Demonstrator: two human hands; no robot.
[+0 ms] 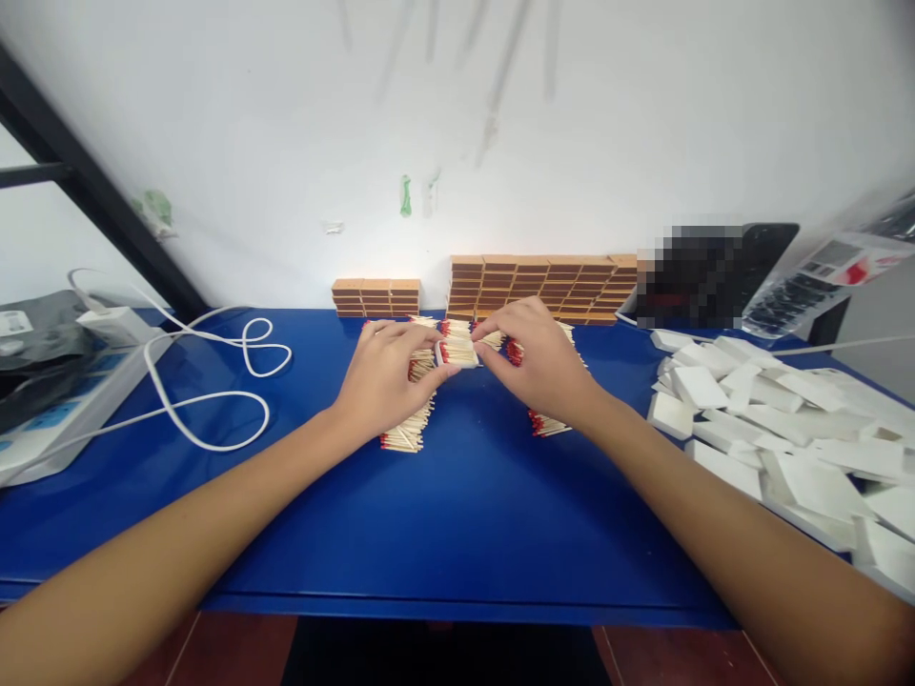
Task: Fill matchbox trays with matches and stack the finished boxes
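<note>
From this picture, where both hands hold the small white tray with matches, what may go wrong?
The tray, between the left hand and right hand, shows its matches uncovered; a tilt might spill them.

Loose matches lie close to both hands, so a wrist could scatter a pile.

The stacked boxes stand just behind; a bump might shift them.

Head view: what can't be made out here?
In the head view:
Left matches: partly hidden by the left hand.
Right matches: partly hidden by the right hand.
Matchbox tray: its sides are partly covered by the fingers.
Dark object, back right: pixelated.
Bag label: print too small and blurred.
White pieces: heap cut off by the right edge.
</note>
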